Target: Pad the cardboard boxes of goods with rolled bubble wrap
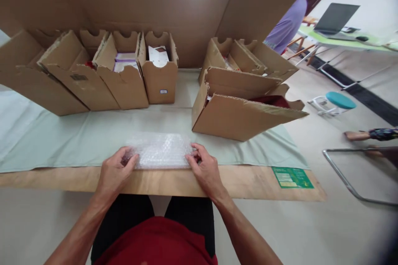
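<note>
A flat sheet of clear bubble wrap (163, 151) lies at the front of the table, perhaps folded or around something that I cannot make out. My left hand (116, 165) pinches its left end between thumb and fingers. At the opposite end, my right hand (203, 167) grips the edge the same way. Both hands rest close to the wooden front edge (168, 181) of the table. Behind the wrap stands a cardboard box (158, 85) with a small label and white items inside.
More cardboard boxes (124, 87) line the back left, holding packets. At right, a box (236, 116) with dark red contents stands before others. A pale green cloth (90, 136) covers the table. Beyond are a teal stool (340, 100), a laptop (337, 18) and a person in a purple top (289, 25).
</note>
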`<state>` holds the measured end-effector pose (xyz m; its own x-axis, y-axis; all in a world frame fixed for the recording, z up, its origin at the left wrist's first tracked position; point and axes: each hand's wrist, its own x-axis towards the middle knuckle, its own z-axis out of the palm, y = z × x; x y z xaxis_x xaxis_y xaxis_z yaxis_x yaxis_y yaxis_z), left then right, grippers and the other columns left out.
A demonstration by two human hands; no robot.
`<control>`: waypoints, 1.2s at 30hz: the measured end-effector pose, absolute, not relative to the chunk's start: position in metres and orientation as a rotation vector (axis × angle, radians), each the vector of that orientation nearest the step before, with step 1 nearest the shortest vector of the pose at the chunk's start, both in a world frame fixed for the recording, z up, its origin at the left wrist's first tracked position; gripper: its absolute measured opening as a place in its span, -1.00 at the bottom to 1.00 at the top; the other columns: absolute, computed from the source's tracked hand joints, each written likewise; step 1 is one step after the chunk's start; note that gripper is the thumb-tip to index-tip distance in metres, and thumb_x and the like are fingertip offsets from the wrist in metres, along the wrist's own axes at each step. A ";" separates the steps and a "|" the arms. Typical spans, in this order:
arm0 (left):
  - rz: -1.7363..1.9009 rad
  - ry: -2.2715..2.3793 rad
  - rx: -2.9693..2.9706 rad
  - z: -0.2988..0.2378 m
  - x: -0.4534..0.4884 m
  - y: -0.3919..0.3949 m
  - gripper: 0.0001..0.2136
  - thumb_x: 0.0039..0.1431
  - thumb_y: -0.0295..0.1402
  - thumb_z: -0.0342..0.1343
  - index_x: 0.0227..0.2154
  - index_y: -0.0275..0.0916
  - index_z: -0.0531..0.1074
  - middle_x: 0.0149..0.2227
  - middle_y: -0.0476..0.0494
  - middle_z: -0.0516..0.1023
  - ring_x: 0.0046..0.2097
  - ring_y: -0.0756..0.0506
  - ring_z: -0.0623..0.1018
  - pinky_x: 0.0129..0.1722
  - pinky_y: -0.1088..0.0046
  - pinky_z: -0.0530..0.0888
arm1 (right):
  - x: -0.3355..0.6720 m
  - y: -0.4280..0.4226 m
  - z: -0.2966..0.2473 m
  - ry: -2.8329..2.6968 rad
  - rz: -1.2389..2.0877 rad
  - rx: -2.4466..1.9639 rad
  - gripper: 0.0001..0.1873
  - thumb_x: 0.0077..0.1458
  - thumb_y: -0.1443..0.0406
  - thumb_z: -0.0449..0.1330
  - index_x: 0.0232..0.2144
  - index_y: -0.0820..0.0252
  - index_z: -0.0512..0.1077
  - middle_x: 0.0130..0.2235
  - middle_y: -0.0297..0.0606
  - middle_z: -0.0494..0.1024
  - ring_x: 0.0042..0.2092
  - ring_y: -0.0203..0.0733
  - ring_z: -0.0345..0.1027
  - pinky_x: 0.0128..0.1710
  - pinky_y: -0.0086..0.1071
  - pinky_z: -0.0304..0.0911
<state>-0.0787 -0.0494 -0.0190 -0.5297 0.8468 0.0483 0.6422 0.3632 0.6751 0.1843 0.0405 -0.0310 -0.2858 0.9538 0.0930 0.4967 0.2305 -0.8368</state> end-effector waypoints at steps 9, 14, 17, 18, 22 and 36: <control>0.809 2.347 1.423 -0.028 -0.084 -0.051 -0.43 0.14 -0.07 0.07 0.16 -0.24 0.45 -0.25 -0.13 0.62 -0.24 -0.20 0.60 -0.16 0.23 0.51 | 0.181 0.048 -0.021 -2.147 0.622 -1.459 -0.45 0.20 0.21 0.18 0.22 0.22 0.38 0.01 -0.06 0.59 -0.19 -0.03 0.49 -0.12 -0.16 0.37; 0.989 2.294 1.235 -0.022 -0.085 -0.060 -0.40 0.11 0.03 0.07 0.11 -0.26 0.48 -0.32 -0.07 0.57 -0.36 -0.12 0.53 -0.21 0.30 0.49 | 0.171 0.068 -0.007 -2.183 0.646 -1.646 -0.42 0.26 0.15 0.18 0.26 0.27 0.34 0.00 -0.09 0.60 -0.12 0.00 0.49 -0.05 -0.14 0.34; 0.962 2.300 1.229 -0.021 -0.086 -0.065 -0.39 0.12 0.03 0.04 0.11 -0.28 0.47 -0.36 -0.05 0.54 -0.41 -0.11 0.49 -0.22 0.29 0.48 | 0.164 0.073 -0.002 -2.237 0.630 -1.719 -0.46 0.26 0.20 0.20 0.24 0.27 0.38 0.00 -0.11 0.60 -0.12 -0.05 0.48 -0.06 -0.21 0.30; 0.914 2.309 1.260 -0.020 -0.087 -0.066 -0.40 0.12 0.01 0.04 0.12 -0.28 0.47 -0.37 -0.05 0.53 -0.38 -0.12 0.50 -0.21 0.28 0.47 | 0.163 0.074 0.000 -2.258 0.622 -1.732 -0.48 0.25 0.21 0.21 0.22 0.26 0.39 -0.01 -0.13 0.61 -0.12 -0.06 0.48 -0.07 -0.23 0.28; 0.660 2.421 1.431 -0.015 -0.091 -0.064 -0.41 0.14 -0.08 0.05 0.17 -0.29 0.44 -0.23 -0.18 0.59 -0.13 -0.25 0.56 -0.10 0.22 0.46 | 0.160 0.075 0.004 -2.348 0.595 -1.732 -0.66 0.22 0.26 0.24 0.03 0.19 0.49 -0.11 -0.20 0.61 -0.15 -0.09 0.44 -0.20 -0.31 0.16; 0.569 2.387 1.991 0.017 -0.100 -0.022 -0.51 0.27 -0.35 0.01 0.25 -0.29 0.38 -0.28 -0.19 0.59 -0.17 -0.27 0.57 -0.09 0.18 0.47 | 0.192 0.021 0.010 -1.940 1.205 -1.257 -0.65 0.18 0.16 0.15 -0.03 0.18 0.41 -0.42 -0.41 0.40 -0.41 -0.24 0.29 -0.38 -0.39 0.15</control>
<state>-0.1004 -0.0220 0.0171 -0.2056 0.9486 0.2405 0.9552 0.1410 0.2603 0.1915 0.0209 0.0095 -0.4278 0.9032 -0.0350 0.4320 0.1703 -0.8856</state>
